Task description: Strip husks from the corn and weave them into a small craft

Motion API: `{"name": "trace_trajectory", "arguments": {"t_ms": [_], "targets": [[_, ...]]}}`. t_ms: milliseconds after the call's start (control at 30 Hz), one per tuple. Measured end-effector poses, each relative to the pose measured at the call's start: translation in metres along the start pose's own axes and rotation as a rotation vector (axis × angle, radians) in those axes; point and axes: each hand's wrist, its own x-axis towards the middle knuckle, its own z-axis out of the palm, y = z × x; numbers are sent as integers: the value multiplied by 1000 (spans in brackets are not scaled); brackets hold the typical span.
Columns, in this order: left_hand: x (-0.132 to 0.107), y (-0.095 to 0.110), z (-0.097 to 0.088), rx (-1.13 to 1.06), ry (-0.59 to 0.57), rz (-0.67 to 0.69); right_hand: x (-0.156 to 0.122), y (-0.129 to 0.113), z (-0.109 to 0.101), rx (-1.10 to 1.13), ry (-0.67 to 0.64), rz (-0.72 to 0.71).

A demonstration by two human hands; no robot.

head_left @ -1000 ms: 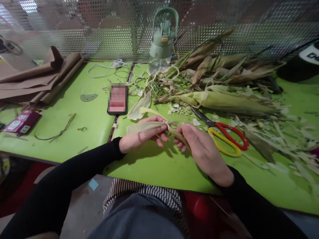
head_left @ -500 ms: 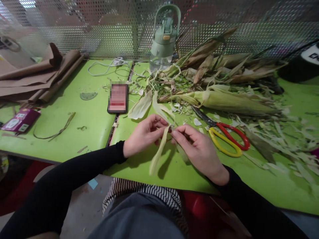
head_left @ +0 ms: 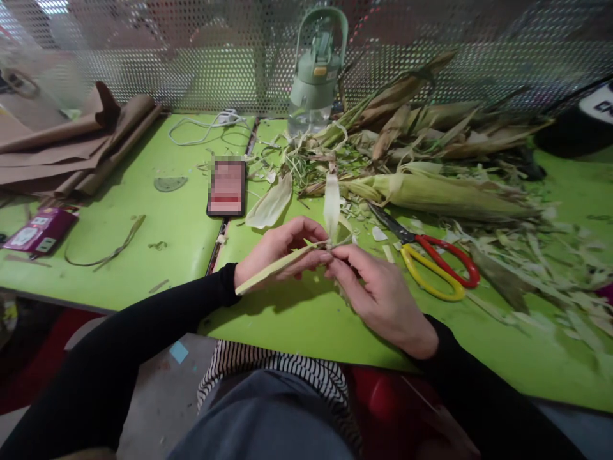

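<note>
My left hand [head_left: 282,250] and my right hand [head_left: 378,294] meet over the green table [head_left: 306,319], both pinched on crossed strips of pale corn husk [head_left: 287,260]. One strip runs down-left across my left wrist. Another strip stands upright above the fingertips. The fingers of both hands press together where the strips cross. Red and yellow scissors [head_left: 431,259] lie just to the right of my right hand.
An unhusked corn cob [head_left: 431,195] and a heap of husks [head_left: 421,128] lie behind the scissors, with scraps scattered right. A phone [head_left: 227,187], a green water bottle [head_left: 316,70], a white cable [head_left: 205,128], brown paper [head_left: 71,153] and a purple packet [head_left: 38,231] also sit on the table.
The husk strip that hung down toward me now lies across my left wrist, and another strip has swung upright. Both hands stayed together at the same spot.
</note>
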Motion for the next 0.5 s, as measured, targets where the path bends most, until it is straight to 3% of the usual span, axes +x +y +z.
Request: {"name": "trace_trajectory", "arguments": {"t_ms": [100,267,500], "targets": [[0,-1,-2,-66,-32,-16,-2,-1,1,-30,3,-25],[-2,0,-4,21,-78,-6,-7,-4,2,-94,30,-88],[-4,10,-6,-65,-188,-31,-8,-9,-6,-120,-26,-269]]}}
